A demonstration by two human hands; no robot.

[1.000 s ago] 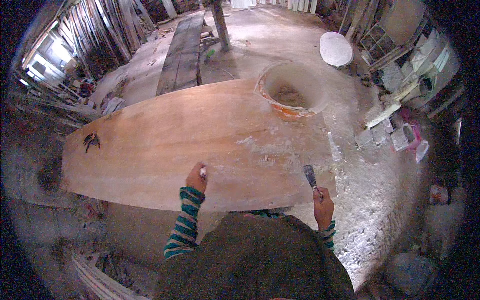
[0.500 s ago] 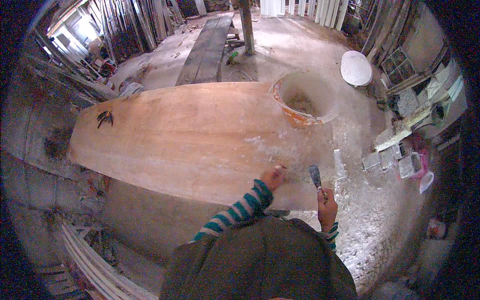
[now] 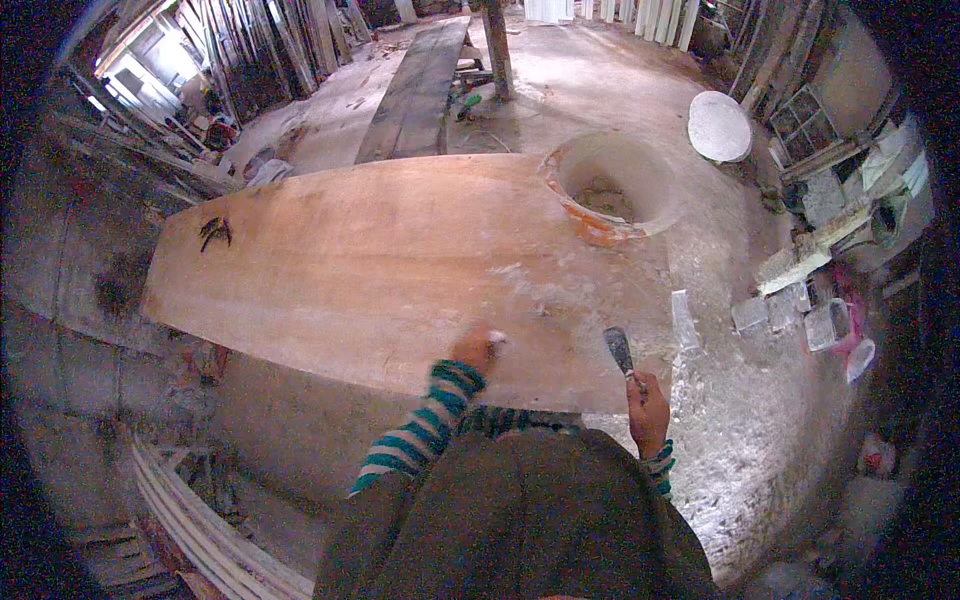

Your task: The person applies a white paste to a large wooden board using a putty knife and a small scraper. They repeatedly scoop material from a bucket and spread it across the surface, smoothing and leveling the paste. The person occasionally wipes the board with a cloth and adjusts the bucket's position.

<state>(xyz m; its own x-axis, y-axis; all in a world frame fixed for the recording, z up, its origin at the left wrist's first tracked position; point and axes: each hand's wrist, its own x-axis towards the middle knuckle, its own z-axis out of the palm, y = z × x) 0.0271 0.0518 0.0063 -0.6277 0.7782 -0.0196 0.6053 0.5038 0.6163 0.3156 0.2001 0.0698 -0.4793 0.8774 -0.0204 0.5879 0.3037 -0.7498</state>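
Observation:
My right hand (image 3: 650, 408) is closed round the handle of a putty knife (image 3: 619, 350), its dark blade pointing up and away over the right end of the wooden tabletop (image 3: 340, 260). Low over the tabletop's near side is my left hand (image 3: 475, 346), fingers closed. A small whitish bit shows at its fingertips, too blurred to name. White powdery smears (image 3: 545, 290) mark the wood just beyond the hands. An orange-rimmed bucket (image 3: 598, 228) with some pale material in its bottom stands at the far right of the tabletop.
A long dark bench (image 3: 415, 95) and a post (image 3: 496, 50) stand beyond the tabletop. Far right is a round white lid (image 3: 719, 126). Small clear containers (image 3: 826, 325) lie at the right. Long strips (image 3: 205, 520) lean at lower left. A dark clawlike object (image 3: 215, 233) rests at the left end.
My left hand has moved left along the near side of the tabletop. The right hand, with the putty knife, has shifted only slightly; the blade tilts a little more to the left.

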